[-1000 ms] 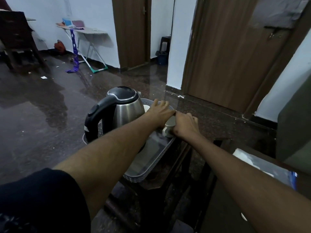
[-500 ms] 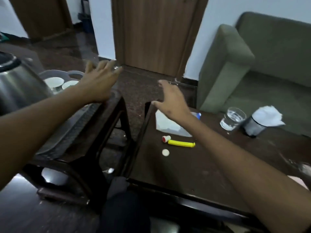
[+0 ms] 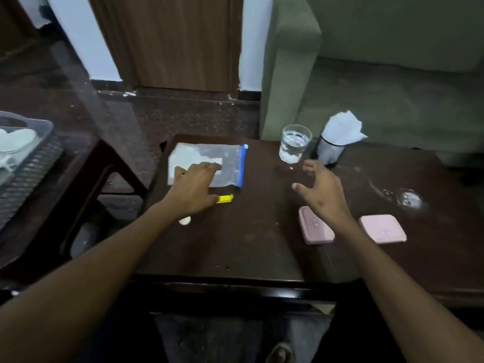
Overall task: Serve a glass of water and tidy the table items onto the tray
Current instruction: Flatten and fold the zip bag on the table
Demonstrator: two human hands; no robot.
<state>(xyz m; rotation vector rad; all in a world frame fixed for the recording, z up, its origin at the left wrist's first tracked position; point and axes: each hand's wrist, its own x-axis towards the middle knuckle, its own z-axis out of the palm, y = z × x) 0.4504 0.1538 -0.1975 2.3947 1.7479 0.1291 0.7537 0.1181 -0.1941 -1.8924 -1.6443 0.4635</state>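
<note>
Covering yellow tool (image 3: 225,198) end — left hand (image 3: 195,187) flat; right hand (image 3: 320,188) fingers spread, empty.

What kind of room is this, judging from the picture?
Probably a living room in a home: a green sofa stands behind a low dark wooden table, which carries a glass of water, and a wooden door is beyond.
</note>
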